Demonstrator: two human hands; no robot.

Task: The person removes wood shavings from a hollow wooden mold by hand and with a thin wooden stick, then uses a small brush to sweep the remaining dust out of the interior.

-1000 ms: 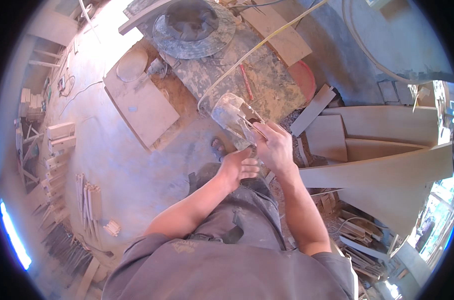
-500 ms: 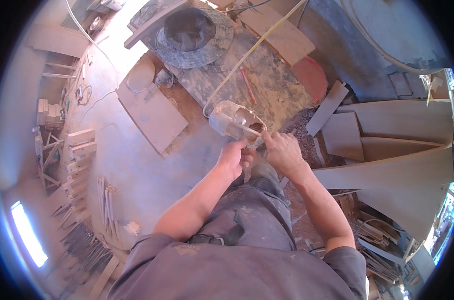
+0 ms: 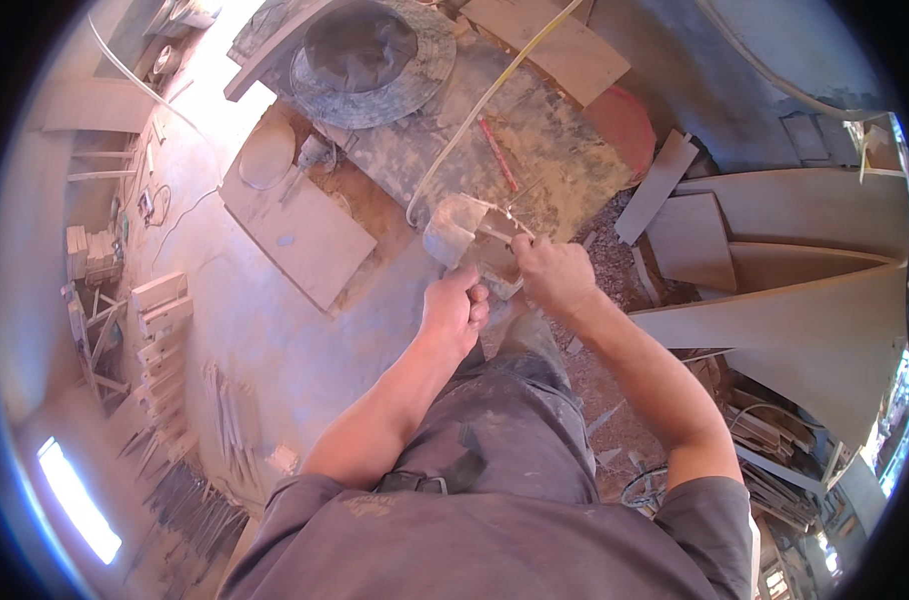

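Note:
A cut-open, whitish plastic container (image 3: 450, 232) with brown smears inside is tilted in front of me. My left hand (image 3: 457, 308) is closed on its near edge, thumb uppermost. The fingers of my right hand (image 3: 555, 272) are wrapped round the end of a pale, thin stick (image 3: 495, 233) that reaches into the container's mouth. Whether the stick ends in a brush is hidden. Just beyond the container stands a stained work table (image 3: 560, 185) with a red pencil-like stick (image 3: 499, 155) lying on it.
A round, grey, wide-brimmed thing (image 3: 430, 85) with a dark middle lies on the table. Across it runs a yellowish hose (image 3: 490, 92). Flat boards lie left (image 3: 300, 240) and right (image 3: 690, 245). Stacked wooden pieces (image 3: 160, 320) stand far left; scraps cover the floor at right.
My right hand has closed more tightly round the stick and shifted slightly right. The container's mouth has turned a little. The whole view has shifted slightly.

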